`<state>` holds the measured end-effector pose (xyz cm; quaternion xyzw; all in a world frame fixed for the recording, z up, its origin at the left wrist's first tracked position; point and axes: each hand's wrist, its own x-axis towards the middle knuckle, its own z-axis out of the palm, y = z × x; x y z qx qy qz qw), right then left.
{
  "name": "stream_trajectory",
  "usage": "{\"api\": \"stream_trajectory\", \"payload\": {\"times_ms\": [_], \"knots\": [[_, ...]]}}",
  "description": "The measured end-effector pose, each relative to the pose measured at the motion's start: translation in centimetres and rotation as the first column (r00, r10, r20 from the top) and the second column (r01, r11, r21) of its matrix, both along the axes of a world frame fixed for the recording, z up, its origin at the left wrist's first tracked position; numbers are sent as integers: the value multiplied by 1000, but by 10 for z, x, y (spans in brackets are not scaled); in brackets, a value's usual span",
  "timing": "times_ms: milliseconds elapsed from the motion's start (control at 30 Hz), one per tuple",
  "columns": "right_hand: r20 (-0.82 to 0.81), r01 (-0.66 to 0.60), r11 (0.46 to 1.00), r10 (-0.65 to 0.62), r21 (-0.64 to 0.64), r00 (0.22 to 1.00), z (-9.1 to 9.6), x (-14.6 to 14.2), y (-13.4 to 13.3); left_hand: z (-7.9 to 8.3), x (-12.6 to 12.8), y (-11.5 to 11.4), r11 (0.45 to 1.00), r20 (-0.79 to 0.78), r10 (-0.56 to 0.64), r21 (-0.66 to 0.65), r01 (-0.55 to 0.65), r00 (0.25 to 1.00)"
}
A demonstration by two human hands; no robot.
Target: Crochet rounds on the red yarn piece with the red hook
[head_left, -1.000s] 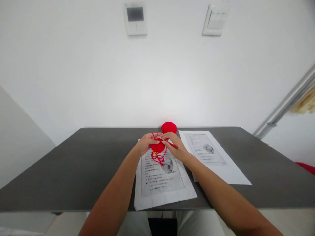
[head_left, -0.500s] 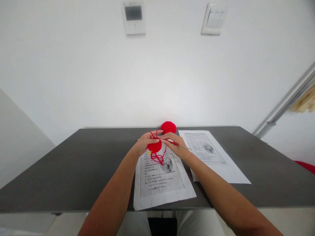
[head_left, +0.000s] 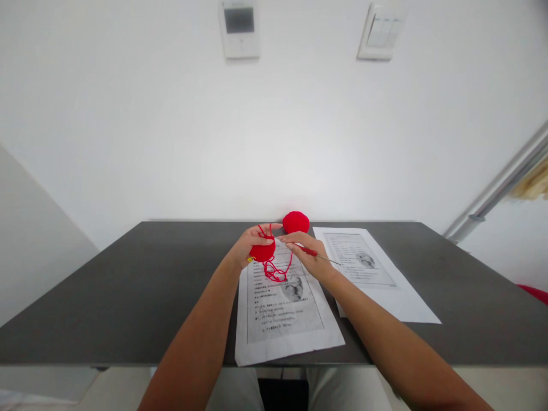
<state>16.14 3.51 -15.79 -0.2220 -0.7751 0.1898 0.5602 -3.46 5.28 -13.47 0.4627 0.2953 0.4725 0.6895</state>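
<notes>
My left hand (head_left: pixel 248 244) pinches a round red crochet piece (head_left: pixel 262 252), with red yarn looped up over its fingers. A small yellow stitch marker (head_left: pixel 251 259) sits at the piece's lower left edge. Between the fingers of my right hand (head_left: pixel 306 251) is a crochet hook (head_left: pixel 309 250) with a red grip and a metal shaft; its tip points left toward the crochet piece, and whether it touches cannot be made out. Loose red yarn (head_left: pixel 276 274) hangs in tangled loops below the hands. Behind them rests a red yarn ball (head_left: pixel 295 221) near the wall.
A printed sheet (head_left: pixel 286 337) lies under my hands at the dark table's (head_left: pixel 128 297) front edge. Another printed sheet (head_left: pixel 381 285) lies to the right, partly under my right forearm. The white wall (head_left: pixel 274 131) rises directly behind the table.
My left hand has drawn slightly left with the crochet piece, which is now turned and farther from the hook. The gap between the hands has widened. The view has shifted slightly.
</notes>
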Motion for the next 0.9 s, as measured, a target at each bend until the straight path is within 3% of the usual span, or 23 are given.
{"api": "stream_trajectory", "payload": {"times_ms": [333,533,667,900], "knots": [[106,-80,995,74,54,992,9,1,-5,-2,-7,4,999,68,-30,-39,32,997],[-3,-47,992,47,-119,999,9,-1,-6,-8,-9,9,996,46,-73,-56,76,996],[-57,-88,966,77,-243,995,11,0,-4,-10,-10,11,991,43,-119,-49,121,992],[-49,-177,937,170,-302,984,14,9,-1,-14,-10,14,986,58,-162,-27,164,985]]}}
